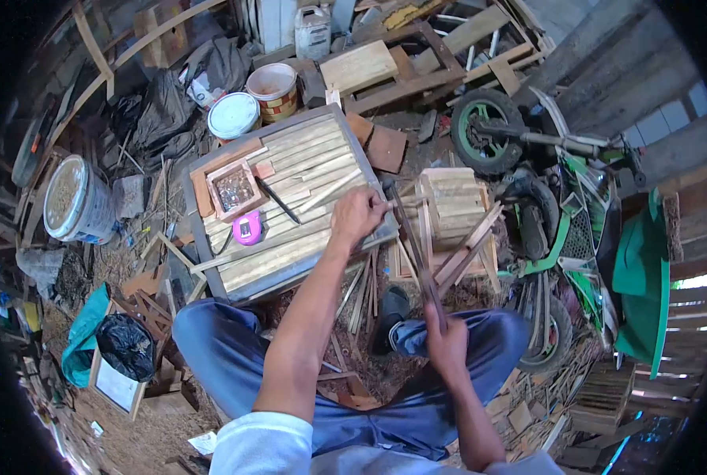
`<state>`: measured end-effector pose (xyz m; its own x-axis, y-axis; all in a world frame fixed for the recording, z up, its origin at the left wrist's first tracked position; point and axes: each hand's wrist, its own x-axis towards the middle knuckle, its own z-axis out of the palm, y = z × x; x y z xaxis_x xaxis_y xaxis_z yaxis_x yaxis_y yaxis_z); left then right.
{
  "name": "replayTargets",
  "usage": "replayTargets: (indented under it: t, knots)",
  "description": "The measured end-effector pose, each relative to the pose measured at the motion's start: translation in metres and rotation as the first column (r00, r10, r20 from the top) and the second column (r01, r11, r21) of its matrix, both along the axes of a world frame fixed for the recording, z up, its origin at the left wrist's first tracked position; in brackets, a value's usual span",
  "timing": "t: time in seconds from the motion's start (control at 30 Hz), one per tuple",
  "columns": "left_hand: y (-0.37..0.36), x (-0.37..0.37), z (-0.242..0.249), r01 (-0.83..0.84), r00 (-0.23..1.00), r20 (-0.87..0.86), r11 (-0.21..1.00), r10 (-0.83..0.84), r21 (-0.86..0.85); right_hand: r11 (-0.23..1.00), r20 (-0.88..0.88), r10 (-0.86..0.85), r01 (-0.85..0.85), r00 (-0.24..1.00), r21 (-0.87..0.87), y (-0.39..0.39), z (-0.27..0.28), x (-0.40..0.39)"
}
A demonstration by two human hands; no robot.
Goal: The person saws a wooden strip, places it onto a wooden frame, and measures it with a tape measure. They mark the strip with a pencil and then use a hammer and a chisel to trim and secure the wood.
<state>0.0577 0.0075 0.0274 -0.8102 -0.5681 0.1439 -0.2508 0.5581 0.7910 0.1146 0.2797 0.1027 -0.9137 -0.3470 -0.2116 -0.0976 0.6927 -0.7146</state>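
My left hand (357,215) presses at the right edge of the slatted wooden work table (322,150), fingers closed on a thin wood strip (401,205) that juts out past the edge. In my right hand (447,344), between my knees, is the lower end of a long, narrow dark bladed tool (418,257), its kind unclear. The tool slants up and away, and its far part overlaps the strip's end beside my left fingers. On the table lie a pink tape measure (247,228), a black pen-like marker (278,200) and a small wooden box (235,191) of metal bits.
A wooden stool-like piece (452,202) with loose strips stands right of the table. Farther right is a green small motorbike (559,214). Buckets (233,116) stand behind the table, another bucket (80,202) at the left. Wood scraps and shavings litter the floor.
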Motion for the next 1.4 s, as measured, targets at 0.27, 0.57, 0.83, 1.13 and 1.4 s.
replayTargets:
  t: [0.27,0.57,0.83,1.13,1.4]
  knots:
    - [-0.007,-0.009,-0.005,0.057,0.997,-0.037,0.988,-0.063,-0.142,0.993,-0.103,0.074,-0.083,0.992,-0.088,-0.093,-0.048,-0.091]
    - [-0.011,-0.007,-0.002,0.075,0.997,0.039,0.997,-0.073,-0.037,0.994,-0.084,0.058,-0.065,0.995,-0.093,-0.035,-0.007,-0.03]
    - [-0.002,-0.004,-0.012,0.016,0.995,-0.094,0.99,-0.029,-0.139,0.994,-0.169,-0.017,-0.002,0.985,-0.11,-0.062,-0.03,-0.058]
    - [-0.005,-0.004,-0.003,0.063,0.997,-0.036,0.996,-0.065,-0.057,0.999,0.135,-0.034,0.031,0.99,0.023,0.015,0.024,-0.002]
    - [-0.006,-0.006,-0.006,0.052,0.997,-0.049,0.99,-0.059,-0.13,1.0,-0.016,0.002,-0.001,1.0,0.024,-0.105,-0.009,-0.085]
